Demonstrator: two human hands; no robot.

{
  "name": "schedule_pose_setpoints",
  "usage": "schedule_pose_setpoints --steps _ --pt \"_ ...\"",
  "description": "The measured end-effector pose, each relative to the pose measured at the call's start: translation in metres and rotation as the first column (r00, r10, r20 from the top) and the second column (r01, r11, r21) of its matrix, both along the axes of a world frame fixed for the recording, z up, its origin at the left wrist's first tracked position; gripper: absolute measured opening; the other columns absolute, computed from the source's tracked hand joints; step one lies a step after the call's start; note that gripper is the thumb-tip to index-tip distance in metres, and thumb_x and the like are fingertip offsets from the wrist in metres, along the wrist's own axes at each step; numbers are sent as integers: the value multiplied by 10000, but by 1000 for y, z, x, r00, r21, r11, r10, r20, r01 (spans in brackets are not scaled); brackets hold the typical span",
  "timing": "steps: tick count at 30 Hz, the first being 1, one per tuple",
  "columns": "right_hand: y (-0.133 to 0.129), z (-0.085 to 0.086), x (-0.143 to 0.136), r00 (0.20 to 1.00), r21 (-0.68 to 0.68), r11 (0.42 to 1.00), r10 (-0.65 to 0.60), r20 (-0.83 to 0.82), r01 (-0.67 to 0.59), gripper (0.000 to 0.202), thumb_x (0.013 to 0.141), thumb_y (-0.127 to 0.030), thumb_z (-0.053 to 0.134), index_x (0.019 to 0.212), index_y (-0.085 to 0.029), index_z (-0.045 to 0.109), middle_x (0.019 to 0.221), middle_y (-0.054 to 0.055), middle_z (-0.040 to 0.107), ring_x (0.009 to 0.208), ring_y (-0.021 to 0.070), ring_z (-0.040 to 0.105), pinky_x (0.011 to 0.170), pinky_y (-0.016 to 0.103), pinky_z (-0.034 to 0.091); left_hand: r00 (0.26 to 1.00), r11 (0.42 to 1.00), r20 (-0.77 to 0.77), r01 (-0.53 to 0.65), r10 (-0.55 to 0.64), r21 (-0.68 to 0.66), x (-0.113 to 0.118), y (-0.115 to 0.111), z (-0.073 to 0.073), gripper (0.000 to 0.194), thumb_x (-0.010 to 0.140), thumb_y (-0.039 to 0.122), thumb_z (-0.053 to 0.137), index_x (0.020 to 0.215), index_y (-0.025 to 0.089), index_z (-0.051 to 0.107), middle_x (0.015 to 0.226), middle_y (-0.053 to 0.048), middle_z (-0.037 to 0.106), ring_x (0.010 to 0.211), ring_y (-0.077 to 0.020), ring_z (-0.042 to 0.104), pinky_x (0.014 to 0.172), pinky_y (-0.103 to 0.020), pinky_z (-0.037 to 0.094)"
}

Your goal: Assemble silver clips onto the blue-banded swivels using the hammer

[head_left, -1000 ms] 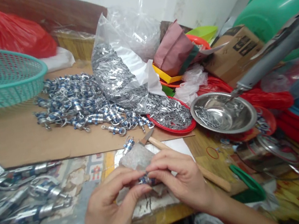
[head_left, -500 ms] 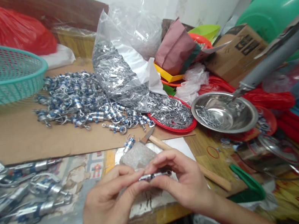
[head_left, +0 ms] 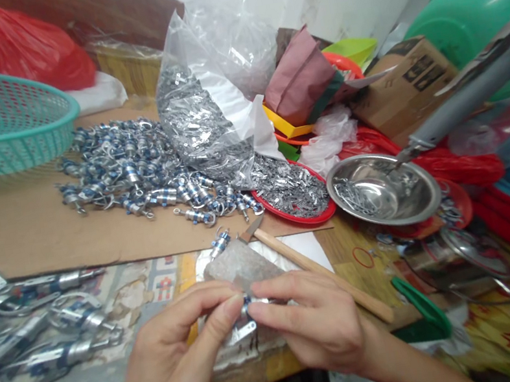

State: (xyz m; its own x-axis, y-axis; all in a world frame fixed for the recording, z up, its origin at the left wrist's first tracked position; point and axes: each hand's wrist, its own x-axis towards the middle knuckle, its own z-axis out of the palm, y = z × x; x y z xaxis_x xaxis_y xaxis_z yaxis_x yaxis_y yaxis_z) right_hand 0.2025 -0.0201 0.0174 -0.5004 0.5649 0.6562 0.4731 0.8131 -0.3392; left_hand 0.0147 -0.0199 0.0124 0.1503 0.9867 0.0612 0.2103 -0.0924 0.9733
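Note:
My left hand (head_left: 188,347) and my right hand (head_left: 311,316) meet above the stone block (head_left: 238,263) near the bench's front. A small silver-and-blue metal fitting (head_left: 249,304) is pinched between both hands' thumbs and fingers, and a flat silver strip (head_left: 243,332) shows just below it. The fingers hide much of the fitting. Beyond the stone lies a hammer (head_left: 290,250), its wooden handle running under and past my right hand. One similar fitting (head_left: 219,242) rests at the stone's far edge.
Piled fittings (head_left: 122,165) cover the cardboard, with larger-looking ones (head_left: 56,325) at near left. Behind stand a teal basket (head_left: 1,153) and a clear bag of metal pieces (head_left: 198,122). A red plate (head_left: 289,219) of strips and a steel bowl (head_left: 387,214) sit right.
My right hand has turned over, its fingers now stretched across the fitting from the right. The fitting has turned, and a silver strip now shows beneath it. My left hand still pinches.

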Motion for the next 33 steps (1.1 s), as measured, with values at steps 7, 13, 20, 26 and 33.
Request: schedule_pose_setpoints --steps 7,13,20,26,33 --pt "3 8 2 991 -330 944 -18 -133 -27 130 817 -227 646 894 -185 742 780 66 727 679 145 683 602 227 566 926 915 339 -16 165 -402 10 -11 -5 568 615 322 779 1150 255 601 911 -5 772 893 -211 709 761 -247 567" --pt "82 8 70 662 -174 661 -620 421 730 250 902 -131 467 987 -183 697 1052 100 687 1059 224 608 921 378 475 947 900 321 126 16 -418 7 -6 -11 571 670 375 734 1181 228 526 844 -26 742 819 -206 722 719 -249 573" --pt "132 -15 104 495 -189 509 -575 651 840 276 904 -311 547 1146 -179 555 1168 76 574 980 193 596 821 387 511 934 875 343 79 103 -477 10 -8 -4 556 670 328 727 1167 242 495 786 19 708 778 -160 705 706 -204 543" --pt "126 0 96 636 -263 600 -576 513 756 154 870 -185 572 1001 -136 636 1044 92 644 965 200 616 857 370 496 891 850 444 160 94 -502 6 -7 -6 619 680 281 748 1211 255 431 810 43 714 776 -120 695 717 -157 517" --pt "45 17 26 958 -422 860 -253 135 287 176 786 -109 610 932 -180 680 859 21 716 767 133 667 694 247 541 851 834 518 225 84 -504 4 0 -14 708 676 230 764 1254 239 356 825 11 711 791 -168 700 731 -242 533"
